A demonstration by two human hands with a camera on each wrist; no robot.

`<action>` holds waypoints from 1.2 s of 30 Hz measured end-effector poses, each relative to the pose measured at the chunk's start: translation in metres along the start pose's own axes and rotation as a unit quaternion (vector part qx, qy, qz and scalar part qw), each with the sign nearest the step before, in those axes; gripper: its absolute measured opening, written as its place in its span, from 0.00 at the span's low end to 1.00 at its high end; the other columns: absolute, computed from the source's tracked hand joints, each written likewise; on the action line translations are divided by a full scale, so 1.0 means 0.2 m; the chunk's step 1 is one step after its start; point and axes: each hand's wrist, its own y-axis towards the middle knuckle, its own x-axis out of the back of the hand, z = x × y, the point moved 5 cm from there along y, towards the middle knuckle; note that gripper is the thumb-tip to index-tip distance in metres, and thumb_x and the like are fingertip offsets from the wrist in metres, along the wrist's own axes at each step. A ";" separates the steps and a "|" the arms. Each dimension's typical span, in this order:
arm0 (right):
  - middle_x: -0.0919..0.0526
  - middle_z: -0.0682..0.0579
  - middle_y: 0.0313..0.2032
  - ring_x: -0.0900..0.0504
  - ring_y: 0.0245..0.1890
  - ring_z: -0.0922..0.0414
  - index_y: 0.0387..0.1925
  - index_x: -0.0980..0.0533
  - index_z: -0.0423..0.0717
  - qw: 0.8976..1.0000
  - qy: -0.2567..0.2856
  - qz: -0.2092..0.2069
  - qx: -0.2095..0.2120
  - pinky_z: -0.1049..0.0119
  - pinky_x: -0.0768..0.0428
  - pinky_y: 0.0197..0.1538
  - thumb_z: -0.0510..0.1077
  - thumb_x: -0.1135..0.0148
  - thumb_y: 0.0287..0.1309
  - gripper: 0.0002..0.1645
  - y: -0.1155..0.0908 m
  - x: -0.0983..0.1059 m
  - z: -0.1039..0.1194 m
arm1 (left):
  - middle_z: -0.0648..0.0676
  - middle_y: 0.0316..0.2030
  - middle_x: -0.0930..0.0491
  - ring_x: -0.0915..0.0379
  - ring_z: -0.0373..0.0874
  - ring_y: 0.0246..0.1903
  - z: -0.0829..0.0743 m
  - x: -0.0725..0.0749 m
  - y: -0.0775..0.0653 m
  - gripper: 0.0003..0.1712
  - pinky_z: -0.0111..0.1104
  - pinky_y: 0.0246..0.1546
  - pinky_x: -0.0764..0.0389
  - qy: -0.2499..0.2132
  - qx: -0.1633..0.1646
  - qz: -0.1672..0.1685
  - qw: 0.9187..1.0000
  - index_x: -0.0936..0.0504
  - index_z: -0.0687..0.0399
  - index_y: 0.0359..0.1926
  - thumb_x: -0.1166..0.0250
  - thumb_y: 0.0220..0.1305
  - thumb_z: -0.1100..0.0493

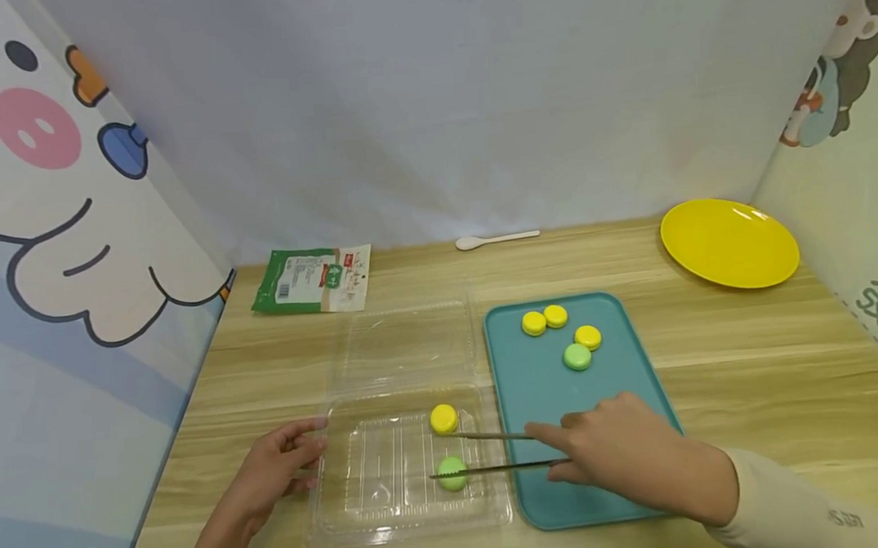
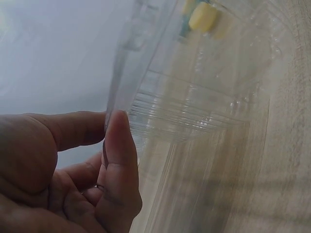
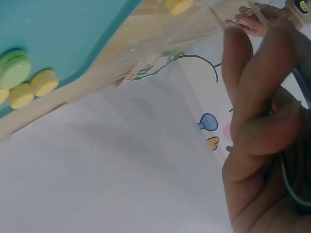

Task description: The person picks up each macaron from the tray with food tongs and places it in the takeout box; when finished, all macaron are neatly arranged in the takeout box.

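Note:
My right hand [image 1: 623,454] grips metal tongs [image 1: 492,468] over the near part of a teal tray [image 1: 554,391]. The tong tips reach left over a clear plastic box [image 1: 391,513], one arm across a green macaron [image 1: 452,484], the other beside a yellow macaron [image 1: 443,418]. Both macarons lie at the box's right side. My left hand [image 1: 274,469] pinches the box's left rim between thumb and fingers, as the left hand [image 2: 104,165] in its wrist view shows. The box's clear lid [image 1: 408,341] lies folded back behind it. On the tray's far half sit several yellow macarons [image 1: 587,338] and a green one [image 1: 577,356].
A green and white food packet [image 1: 310,280] lies at the back left. Near the back wall is a white spoon [image 1: 496,240]. At the back right stands a yellow plate [image 1: 730,243]. Printed cloth walls enclose the wooden table [image 1: 760,374] at the back and sides.

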 end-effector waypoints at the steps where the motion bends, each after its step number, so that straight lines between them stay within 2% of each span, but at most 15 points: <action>1: 0.31 0.64 0.16 0.50 0.10 0.67 0.52 0.18 0.58 1.000 0.012 0.001 -0.008 0.73 0.49 0.11 0.62 0.27 0.54 0.26 -0.01 0.00 -0.01 | 0.52 0.36 0.26 0.27 0.40 0.32 0.00 0.00 0.00 0.28 0.32 0.32 0.15 0.000 0.000 0.001 1.000 0.34 0.67 0.70 0.40 0.74 0.61; 5: 0.29 0.64 0.18 0.47 0.10 0.68 0.55 0.19 0.57 0.998 0.051 -0.023 -0.033 0.73 0.46 0.12 0.61 0.29 0.57 0.26 -0.04 -0.01 -0.04 | 0.52 0.36 0.26 0.27 0.40 0.32 0.00 0.00 0.00 0.28 0.32 0.32 0.16 -0.001 0.001 0.003 1.000 0.34 0.67 0.70 0.40 0.74 0.61; 7: 0.29 0.65 0.18 0.46 0.11 0.70 0.56 0.19 0.57 0.996 0.063 -0.051 -0.039 0.74 0.47 0.13 0.61 0.31 0.58 0.26 -0.06 -0.01 -0.05 | 0.52 0.36 0.26 0.27 0.39 0.32 0.00 0.00 0.00 0.28 0.31 0.31 0.16 -0.002 0.002 0.003 1.000 0.34 0.67 0.70 0.40 0.74 0.61; 13: 0.25 0.67 0.19 0.35 0.14 0.74 0.56 0.17 0.56 0.986 0.087 -0.133 -0.050 0.80 0.45 0.14 0.64 0.38 0.64 0.26 -0.11 -0.02 -0.10 | 0.52 0.36 0.26 0.27 0.40 0.32 -0.01 0.00 0.00 0.28 0.32 0.31 0.16 0.002 0.001 -0.001 1.000 0.33 0.66 0.69 0.39 0.74 0.61; 16: 0.26 0.68 0.19 0.38 0.15 0.75 0.54 0.16 0.55 0.982 0.089 -0.159 -0.057 0.81 0.46 0.14 0.67 0.44 0.67 0.28 -0.14 -0.04 -0.14 | 0.53 0.37 0.26 0.27 0.40 0.33 -0.01 0.00 0.00 0.28 0.32 0.32 0.15 0.005 -0.001 -0.002 1.000 0.32 0.66 0.69 0.39 0.73 0.60; 19: 0.25 0.68 0.20 0.40 0.16 0.75 0.54 0.16 0.54 0.980 0.095 -0.164 -0.065 0.81 0.45 0.15 0.69 0.47 0.68 0.30 -0.16 -0.07 -0.18 | 0.53 0.37 0.26 0.27 0.40 0.33 -0.01 0.00 0.00 0.28 0.32 0.32 0.15 0.004 0.000 -0.001 1.000 0.32 0.66 0.69 0.39 0.73 0.61; 22: 0.25 0.70 0.21 0.41 0.16 0.76 0.55 0.17 0.54 0.980 0.101 -0.150 -0.087 0.80 0.44 0.15 0.70 0.49 0.67 0.32 -0.18 -0.09 -0.21 | 0.53 0.37 0.26 0.27 0.41 0.33 0.00 0.00 -0.01 0.28 0.32 0.33 0.15 0.003 0.002 -0.002 1.000 0.32 0.66 0.69 0.38 0.73 0.61; 29: 0.27 0.73 0.22 0.43 0.16 0.75 0.55 0.17 0.54 0.978 0.101 -0.112 -0.142 0.77 0.46 0.14 0.62 0.29 0.55 0.29 -0.23 -0.15 -0.25 | 0.53 0.36 0.25 0.27 0.42 0.33 0.05 0.00 -0.02 0.28 0.34 0.33 0.16 0.007 0.015 -0.014 1.000 0.30 0.67 0.68 0.37 0.71 0.62; 33: 0.27 0.71 0.21 0.45 0.15 0.75 0.54 0.17 0.52 0.977 0.091 -0.121 -0.147 0.78 0.44 0.14 0.70 0.43 0.63 0.33 -0.23 -0.16 -0.29 | 0.53 0.37 0.25 0.27 0.43 0.34 0.03 0.00 -0.01 0.27 0.33 0.33 0.16 0.008 0.010 -0.022 1.000 0.29 0.66 0.67 0.37 0.71 0.61; 36: 0.27 0.70 0.21 0.45 0.15 0.74 0.55 0.17 0.51 0.977 0.083 -0.124 -0.155 0.77 0.43 0.15 0.73 0.51 0.65 0.37 -0.23 -0.16 -0.33 | 0.53 0.37 0.25 0.27 0.43 0.34 0.01 0.00 0.00 0.27 0.33 0.33 0.16 0.005 0.006 -0.027 1.000 0.29 0.66 0.67 0.37 0.70 0.61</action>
